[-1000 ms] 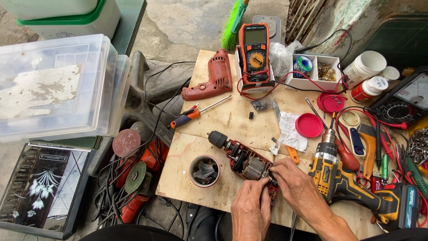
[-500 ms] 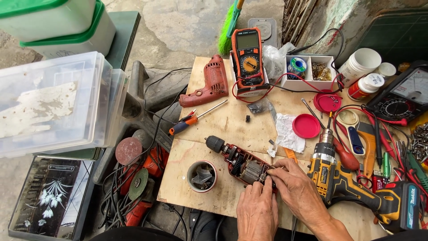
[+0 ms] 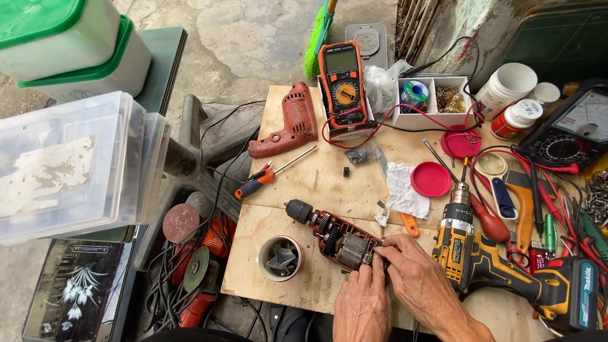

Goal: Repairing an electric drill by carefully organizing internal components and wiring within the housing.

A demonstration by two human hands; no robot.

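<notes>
An opened red electric drill (image 3: pixel 332 235) lies on the wooden board (image 3: pixel 297 190), its chuck pointing up-left and its motor and gears exposed. My left hand (image 3: pixel 362 304) rests at the drill's rear end, fingers curled on the housing. My right hand (image 3: pixel 415 272) pinches a small part at the motor's back end, just right of the left hand. The other red half of the drill shell (image 3: pixel 288 130) lies farther up the board. What sits under the fingertips is hidden.
A small cup of parts (image 3: pixel 280 258) stands left of the drill, a screwdriver (image 3: pixel 266 177) above it. A yellow cordless drill (image 3: pixel 500 266) lies right of my hands. Multimeter (image 3: pixel 345 88), red lids (image 3: pixel 430 178), tools, wires crowd the right. Clear plastic bins (image 3: pixel 69 164) stand at left.
The camera has tilted, so the whole scene sits slightly higher and to the left. My hands stay on the drill's rear, fingers shifting a little at the motor.
</notes>
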